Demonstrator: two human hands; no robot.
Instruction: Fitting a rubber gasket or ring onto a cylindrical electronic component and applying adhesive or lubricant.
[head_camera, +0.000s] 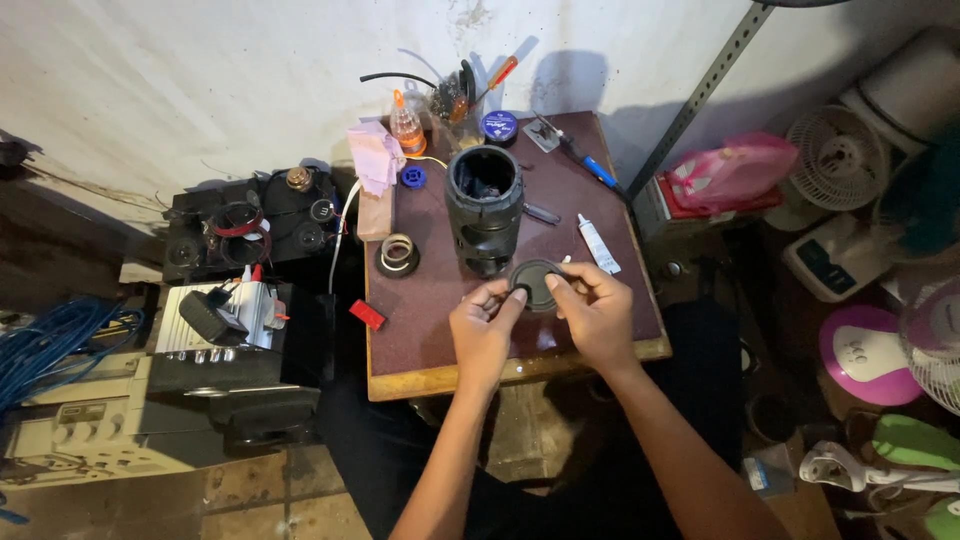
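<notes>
Black round cap (537, 282) pinched between left hand (484, 325) and right hand (598, 312), held steady beside upright speaker housing (484, 208) on table (420, 340).

dark grey disc (537, 283), maroon tabletop (430, 320), pink cloth (375, 155), blue cables (50, 345)

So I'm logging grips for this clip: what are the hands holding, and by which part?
Both hold a round dark disc by its rim: left hand at its left edge, right hand at its right edge.
</notes>
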